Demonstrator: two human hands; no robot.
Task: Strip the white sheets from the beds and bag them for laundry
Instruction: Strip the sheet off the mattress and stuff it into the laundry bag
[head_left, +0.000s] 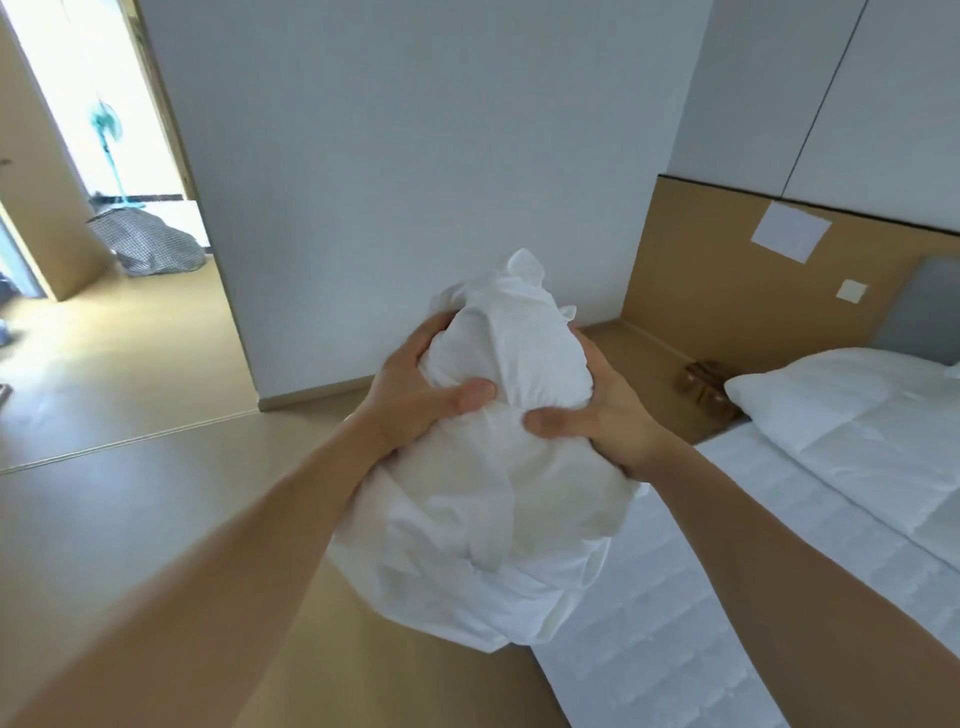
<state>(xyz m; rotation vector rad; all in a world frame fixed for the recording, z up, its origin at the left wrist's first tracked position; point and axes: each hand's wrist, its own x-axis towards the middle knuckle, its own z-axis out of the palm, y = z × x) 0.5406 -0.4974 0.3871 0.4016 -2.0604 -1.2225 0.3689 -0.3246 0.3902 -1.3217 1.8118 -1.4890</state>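
**Sheet balled up, bag across the room**

The left hand (415, 395) and right hand (597, 415) both gripped the sheet (483, 519), fingers curled round the narrow top of the wad and thumbs pressed into its front, nearly meeting. The sheet hung in the air before the person, over the floor (130, 519) just beside the bed (691, 613), whose quilted mattress lay bare. Loose folds sagged under the wad. What looked like a checked bag (150, 244) sat well apart, through the doorway on the left.

The step in hand was probably the carry to that bag. It would go best with the sagging folds gathered up so that nothing trailed underfoot. At the bag, one hand would likely need to hold the mouth open while the other stuffed the wad in.
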